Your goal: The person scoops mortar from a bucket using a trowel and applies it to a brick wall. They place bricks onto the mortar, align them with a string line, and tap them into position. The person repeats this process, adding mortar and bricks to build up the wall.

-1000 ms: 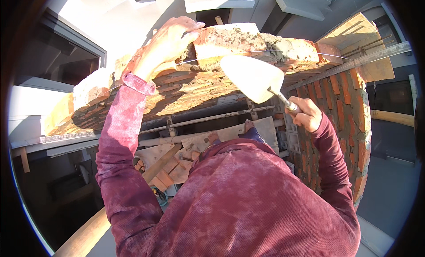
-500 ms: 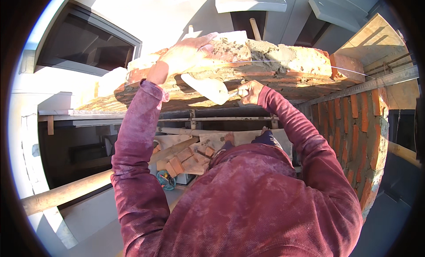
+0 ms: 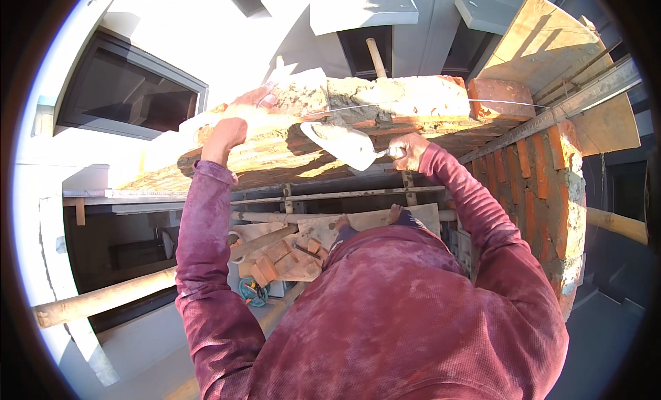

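The left hand (image 3: 239,121) touches a brick (image 3: 306,90) atop the wall (image 3: 267,160), grip unclear, while the right hand (image 3: 411,152) clutches a trowel (image 3: 342,144) against the wall's near side.

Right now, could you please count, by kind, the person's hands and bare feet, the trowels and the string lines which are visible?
Left hand and right hand: 2
Bare feet: 2
Trowel: 1
String line: 1
Total: 6

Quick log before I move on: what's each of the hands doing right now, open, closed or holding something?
Left hand: on a sunlit brick; glare hides whether it grips.
Right hand: closed, holding a trowel.
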Tool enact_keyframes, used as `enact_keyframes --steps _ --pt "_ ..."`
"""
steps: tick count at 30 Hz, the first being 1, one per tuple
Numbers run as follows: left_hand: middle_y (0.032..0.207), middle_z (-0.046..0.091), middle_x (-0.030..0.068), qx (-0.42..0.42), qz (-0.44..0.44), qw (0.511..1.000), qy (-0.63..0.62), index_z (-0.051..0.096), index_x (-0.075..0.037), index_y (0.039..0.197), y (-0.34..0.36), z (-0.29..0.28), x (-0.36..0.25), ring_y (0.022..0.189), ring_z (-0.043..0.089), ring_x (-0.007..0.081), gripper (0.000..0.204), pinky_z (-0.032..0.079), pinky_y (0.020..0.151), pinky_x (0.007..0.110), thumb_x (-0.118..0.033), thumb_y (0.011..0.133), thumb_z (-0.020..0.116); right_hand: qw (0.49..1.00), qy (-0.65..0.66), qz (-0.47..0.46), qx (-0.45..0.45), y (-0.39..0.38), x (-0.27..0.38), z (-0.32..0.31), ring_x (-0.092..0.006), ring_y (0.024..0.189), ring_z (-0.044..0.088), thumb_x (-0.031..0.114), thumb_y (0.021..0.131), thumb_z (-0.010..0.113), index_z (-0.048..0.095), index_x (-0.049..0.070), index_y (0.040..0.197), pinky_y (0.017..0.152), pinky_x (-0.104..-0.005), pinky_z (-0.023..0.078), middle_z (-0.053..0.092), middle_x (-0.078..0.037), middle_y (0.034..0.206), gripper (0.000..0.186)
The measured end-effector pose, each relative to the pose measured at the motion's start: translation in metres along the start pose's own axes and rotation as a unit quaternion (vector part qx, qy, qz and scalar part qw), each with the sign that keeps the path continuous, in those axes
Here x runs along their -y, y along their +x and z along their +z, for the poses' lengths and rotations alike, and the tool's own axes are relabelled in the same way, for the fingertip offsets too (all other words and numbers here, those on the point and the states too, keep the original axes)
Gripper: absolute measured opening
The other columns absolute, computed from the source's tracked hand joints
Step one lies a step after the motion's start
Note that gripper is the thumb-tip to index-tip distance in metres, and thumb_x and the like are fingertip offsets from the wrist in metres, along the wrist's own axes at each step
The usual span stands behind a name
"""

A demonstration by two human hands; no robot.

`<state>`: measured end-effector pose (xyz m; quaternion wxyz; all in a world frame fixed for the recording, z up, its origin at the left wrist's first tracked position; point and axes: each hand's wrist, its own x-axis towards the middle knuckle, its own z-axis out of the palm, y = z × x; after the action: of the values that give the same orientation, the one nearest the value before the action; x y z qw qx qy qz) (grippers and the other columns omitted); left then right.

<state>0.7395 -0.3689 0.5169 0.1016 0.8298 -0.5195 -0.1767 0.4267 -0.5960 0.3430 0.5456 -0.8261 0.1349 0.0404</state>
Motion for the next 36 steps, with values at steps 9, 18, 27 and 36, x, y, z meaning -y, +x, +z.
enact_keyframes --steps 9,18,27,36 --pt "0.136 0.051 0.0148 -0.246 -0.017 0.915 -0.319 0.034 -0.001 0.146 -0.061 0.018 0.022 0.127 0.046 0.0225 0.062 0.031 0.109 0.036 -0.046 0.103 0.034 0.968 -0.214 0.020 -0.127 -0.139 0.134 -0.103 -0.0291 0.060 0.052 0.011 0.075 0.063 0.057 -0.001 0.088 0.061 -0.0378 0.044 0.051 -0.012 0.065 0.018" --pt "0.132 0.055 0.0170 -0.307 0.025 0.917 -0.252 0.054 0.002 0.129 -0.112 0.060 0.001 0.126 0.049 0.0275 0.042 0.030 0.110 0.037 -0.027 0.099 0.047 0.737 -0.619 0.053 -0.266 -0.128 0.100 -0.098 -0.0314 0.094 0.059 0.003 0.079 0.058 0.049 0.007 0.129 0.076 -0.0392 0.051 0.056 -0.013 0.101 0.051" --pt "0.142 0.042 0.0181 -0.282 0.136 0.950 0.002 0.040 -0.004 0.140 -0.056 0.089 -0.031 0.137 0.032 0.0343 0.071 0.016 0.116 0.055 -0.034 0.082 0.068 0.721 -0.657 0.068 -0.210 -0.024 0.221 -0.097 -0.0326 0.094 0.061 0.007 0.084 0.057 0.049 0.007 0.126 0.078 -0.0420 0.050 0.060 -0.013 0.096 0.043" --pt "0.135 0.048 0.0172 -0.314 0.111 0.930 0.157 0.044 -0.001 0.137 -0.035 0.102 -0.014 0.131 0.038 0.0333 0.080 0.020 0.115 0.053 -0.050 0.077 0.067 0.543 -0.760 0.276 0.227 0.219 0.306 -0.004 -0.0318 0.087 0.068 0.014 0.068 0.072 0.073 0.008 0.086 0.071 -0.0408 0.056 0.071 -0.012 0.088 0.019"
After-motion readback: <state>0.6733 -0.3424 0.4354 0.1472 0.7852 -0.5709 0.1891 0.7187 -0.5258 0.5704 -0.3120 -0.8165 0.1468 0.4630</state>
